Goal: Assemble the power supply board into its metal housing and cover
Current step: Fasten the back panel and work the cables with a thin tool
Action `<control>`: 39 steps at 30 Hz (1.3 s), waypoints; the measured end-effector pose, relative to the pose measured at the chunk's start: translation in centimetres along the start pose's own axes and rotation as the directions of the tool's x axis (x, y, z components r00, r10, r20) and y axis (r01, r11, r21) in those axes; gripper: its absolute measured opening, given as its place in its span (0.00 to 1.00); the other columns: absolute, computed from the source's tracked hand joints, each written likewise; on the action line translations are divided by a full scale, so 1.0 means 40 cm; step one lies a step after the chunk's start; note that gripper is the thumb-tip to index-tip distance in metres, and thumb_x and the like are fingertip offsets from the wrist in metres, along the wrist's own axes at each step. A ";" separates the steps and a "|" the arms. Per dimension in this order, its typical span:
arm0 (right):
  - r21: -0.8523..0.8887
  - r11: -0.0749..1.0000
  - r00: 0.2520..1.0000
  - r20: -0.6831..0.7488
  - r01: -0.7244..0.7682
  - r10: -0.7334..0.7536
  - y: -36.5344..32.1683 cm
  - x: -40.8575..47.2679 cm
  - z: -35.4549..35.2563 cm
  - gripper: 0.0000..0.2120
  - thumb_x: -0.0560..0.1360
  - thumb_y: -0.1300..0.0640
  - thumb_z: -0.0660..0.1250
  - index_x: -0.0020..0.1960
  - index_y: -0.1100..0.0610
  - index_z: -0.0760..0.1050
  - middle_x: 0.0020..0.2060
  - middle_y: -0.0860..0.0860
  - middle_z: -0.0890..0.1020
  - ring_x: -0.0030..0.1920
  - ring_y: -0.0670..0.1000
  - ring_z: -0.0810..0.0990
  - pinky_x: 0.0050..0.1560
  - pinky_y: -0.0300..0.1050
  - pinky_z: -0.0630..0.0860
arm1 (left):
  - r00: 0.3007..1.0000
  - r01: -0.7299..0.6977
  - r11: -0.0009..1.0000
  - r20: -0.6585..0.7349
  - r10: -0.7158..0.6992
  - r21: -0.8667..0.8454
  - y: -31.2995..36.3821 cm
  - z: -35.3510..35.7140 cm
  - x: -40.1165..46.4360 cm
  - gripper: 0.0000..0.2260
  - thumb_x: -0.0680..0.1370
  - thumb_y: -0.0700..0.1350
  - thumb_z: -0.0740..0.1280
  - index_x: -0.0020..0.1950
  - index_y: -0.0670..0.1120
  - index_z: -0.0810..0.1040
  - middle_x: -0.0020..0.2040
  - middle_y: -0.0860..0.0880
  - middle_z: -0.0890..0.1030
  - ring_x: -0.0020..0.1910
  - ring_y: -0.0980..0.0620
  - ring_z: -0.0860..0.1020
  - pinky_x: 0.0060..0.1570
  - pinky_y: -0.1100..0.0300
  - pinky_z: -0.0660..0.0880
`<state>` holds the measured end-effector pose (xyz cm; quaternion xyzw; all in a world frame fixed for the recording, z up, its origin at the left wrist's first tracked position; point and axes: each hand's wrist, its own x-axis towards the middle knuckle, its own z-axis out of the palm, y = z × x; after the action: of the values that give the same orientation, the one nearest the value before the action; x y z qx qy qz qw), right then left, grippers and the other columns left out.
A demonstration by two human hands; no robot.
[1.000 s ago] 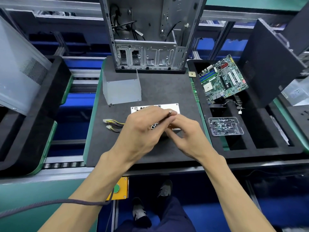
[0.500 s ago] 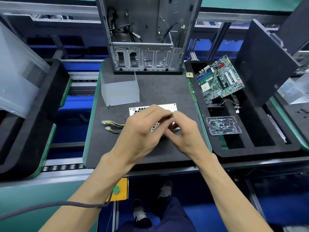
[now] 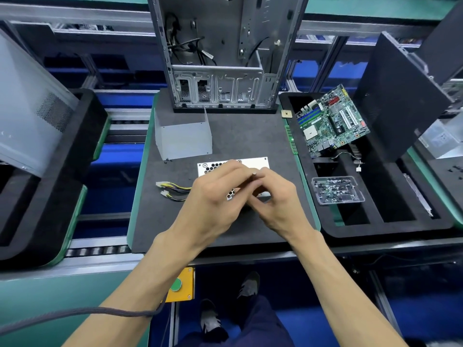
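The power supply housing (image 3: 253,163), a white metal plate with honeycomb vent holes, lies on the black mat (image 3: 245,136), mostly hidden under my hands. Its yellow and black cables (image 3: 175,190) trail out to the left. The grey U-shaped metal cover (image 3: 183,141) stands behind it on the left. My left hand (image 3: 213,196) grips a thin grey tool whose tip (image 3: 254,174) shows above the fingers. My right hand (image 3: 278,199) meets it, fingertips pinching something small that I cannot make out. The board itself is hidden.
An open computer case (image 3: 220,58) stands at the back of the mat. On the right, a black foam tray (image 3: 390,229) holds a green motherboard (image 3: 330,123), a clear box of screws (image 3: 337,190) and a leaning black panel (image 3: 400,96). Below the table edge sits a yellow button box (image 3: 180,284).
Both hands stay joined over the housing. My left fingers have curled further round the tool, so less of its tip shows.
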<state>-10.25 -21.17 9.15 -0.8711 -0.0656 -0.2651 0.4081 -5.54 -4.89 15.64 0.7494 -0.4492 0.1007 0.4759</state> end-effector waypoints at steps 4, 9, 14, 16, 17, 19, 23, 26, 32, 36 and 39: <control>0.084 0.996 0.998 0.056 0.019 -0.023 -0.004 -0.006 -0.014 0.06 0.77 0.59 0.69 0.54 0.56 0.78 0.46 0.49 0.81 0.43 0.46 0.80 0.47 0.35 0.78 | 0.994 -0.011 1.000 0.106 0.012 -0.009 -0.001 -0.012 0.007 0.10 0.80 0.35 0.68 0.61 0.37 0.81 0.50 0.45 0.83 0.49 0.47 0.81 0.50 0.51 0.78; 0.039 0.999 0.998 0.059 -0.007 0.005 0.005 -0.023 -0.025 0.06 0.78 0.62 0.68 0.52 0.64 0.81 0.44 0.54 0.84 0.43 0.52 0.83 0.49 0.36 0.79 | 0.994 -0.017 1.000 0.111 0.018 -0.011 0.006 -0.005 0.018 0.15 0.79 0.35 0.69 0.67 0.38 0.79 0.51 0.47 0.85 0.49 0.50 0.83 0.53 0.56 0.78; -0.036 0.998 0.999 -0.036 -0.042 0.041 0.010 -0.028 -0.005 0.08 0.77 0.60 0.71 0.47 0.66 0.80 0.39 0.55 0.82 0.39 0.53 0.80 0.40 0.47 0.79 | 0.998 0.035 0.999 -0.060 -0.036 -0.014 0.007 0.004 0.005 0.06 0.75 0.36 0.75 0.51 0.39 0.82 0.45 0.49 0.83 0.43 0.53 0.82 0.44 0.56 0.80; -0.064 0.997 0.996 -0.078 -0.054 0.049 0.013 -0.025 0.006 0.10 0.77 0.58 0.70 0.45 0.66 0.78 0.37 0.54 0.79 0.36 0.51 0.78 0.37 0.46 0.77 | 0.998 0.018 1.000 -0.064 -0.019 -0.009 0.006 0.004 0.002 0.04 0.76 0.37 0.75 0.49 0.39 0.82 0.45 0.48 0.82 0.44 0.52 0.81 0.44 0.55 0.79; -0.055 0.997 0.995 -0.089 -0.053 0.048 0.013 -0.022 0.008 0.10 0.77 0.57 0.70 0.43 0.65 0.77 0.36 0.52 0.78 0.35 0.48 0.77 0.37 0.41 0.76 | 0.998 0.013 1.000 -0.053 -0.014 -0.009 0.004 0.002 0.002 0.04 0.76 0.37 0.74 0.50 0.39 0.82 0.45 0.48 0.83 0.44 0.52 0.81 0.45 0.55 0.79; -0.005 0.999 0.997 -0.072 -0.041 0.040 0.011 -0.014 0.005 0.08 0.76 0.58 0.71 0.44 0.62 0.76 0.37 0.48 0.77 0.37 0.42 0.76 0.39 0.33 0.75 | 0.999 0.015 1.000 -0.033 -0.015 0.001 -0.003 -0.005 0.003 0.04 0.78 0.37 0.72 0.52 0.39 0.82 0.46 0.48 0.83 0.45 0.52 0.82 0.47 0.53 0.79; 0.077 0.997 1.000 0.012 0.006 -0.007 0.008 -0.013 -0.008 0.05 0.77 0.61 0.71 0.53 0.58 0.80 0.44 0.47 0.79 0.43 0.43 0.78 0.45 0.34 0.78 | 1.000 0.022 1.000 0.018 -0.022 -0.007 -0.018 -0.021 0.008 0.07 0.79 0.35 0.69 0.56 0.37 0.82 0.49 0.46 0.84 0.47 0.48 0.83 0.50 0.51 0.80; 0.083 0.997 1.000 0.020 0.004 -0.006 0.016 -0.022 -0.014 0.05 0.78 0.61 0.69 0.53 0.60 0.80 0.46 0.47 0.80 0.46 0.42 0.79 0.50 0.31 0.75 | 0.999 -0.004 1.000 0.050 0.006 -0.026 -0.018 -0.023 0.010 0.07 0.79 0.35 0.70 0.56 0.37 0.82 0.49 0.46 0.84 0.48 0.49 0.83 0.50 0.51 0.80; 0.009 1.000 0.997 -0.075 -0.018 0.018 0.025 -0.017 0.003 0.08 0.77 0.59 0.70 0.44 0.54 0.71 0.39 0.46 0.73 0.40 0.46 0.74 0.43 0.32 0.71 | 0.999 -0.039 0.999 -0.012 0.039 0.005 -0.008 -0.009 0.005 0.06 0.77 0.35 0.74 0.53 0.39 0.85 0.45 0.46 0.83 0.43 0.48 0.81 0.43 0.52 0.78; -0.057 0.998 0.997 -0.078 -0.013 0.009 0.029 -0.014 0.011 0.13 0.75 0.63 0.74 0.43 0.55 0.69 0.39 0.47 0.72 0.38 0.50 0.74 0.40 0.34 0.70 | 1.000 -0.019 1.000 -0.014 0.019 0.023 -0.003 -0.005 0.003 0.05 0.76 0.39 0.76 0.49 0.39 0.84 0.45 0.47 0.82 0.43 0.49 0.80 0.43 0.52 0.78; 0.028 0.999 0.998 -0.044 -0.042 0.043 0.014 -0.012 0.006 0.07 0.76 0.58 0.72 0.47 0.55 0.72 0.41 0.46 0.74 0.40 0.45 0.76 0.44 0.33 0.75 | 1.000 0.000 0.999 -0.014 0.001 0.035 -0.003 -0.003 0.004 0.03 0.78 0.38 0.72 0.48 0.38 0.83 0.44 0.46 0.82 0.43 0.48 0.80 0.43 0.51 0.77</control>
<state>-10.39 -21.29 8.40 -0.8607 -0.0414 -0.2747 0.4267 -5.31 -4.85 15.70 0.7569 -0.4443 0.1138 0.4656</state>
